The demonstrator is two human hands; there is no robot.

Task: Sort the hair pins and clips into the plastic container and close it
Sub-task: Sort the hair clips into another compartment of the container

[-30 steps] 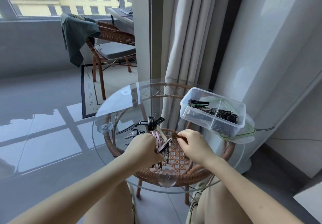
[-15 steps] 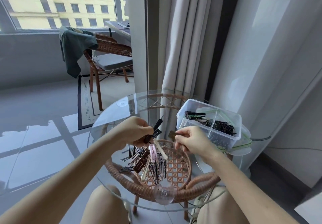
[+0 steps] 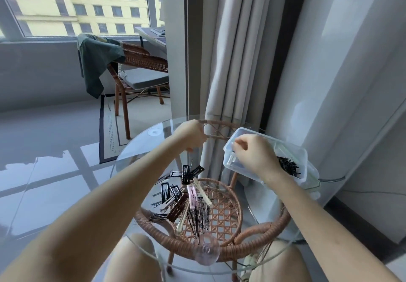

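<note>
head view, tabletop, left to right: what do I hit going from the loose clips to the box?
In order: black snap clips → pink clip → right hand → black hair pins lying inside the box. The brown and cream clips overlap the pink one, so they're left out.

both hands above the glass table

the left hand (image 3: 193, 137) hovers over the far side of the round glass table (image 3: 136, 161), fingers curled; whether it holds anything is hidden. the right hand (image 3: 256, 155) is over the near-left corner of the clear rectangular plastic container (image 3: 304, 156), thumb and forefinger pinched together. thin black hair pins (image 3: 287, 166) lie in the container's right compartment. near the table's middle sits a loose pile: black snap clips (image 3: 185, 173), a pink clip (image 3: 192, 195), a brown ridged clip (image 3: 178, 207) and long black bobby pins (image 3: 200, 216).
</note>
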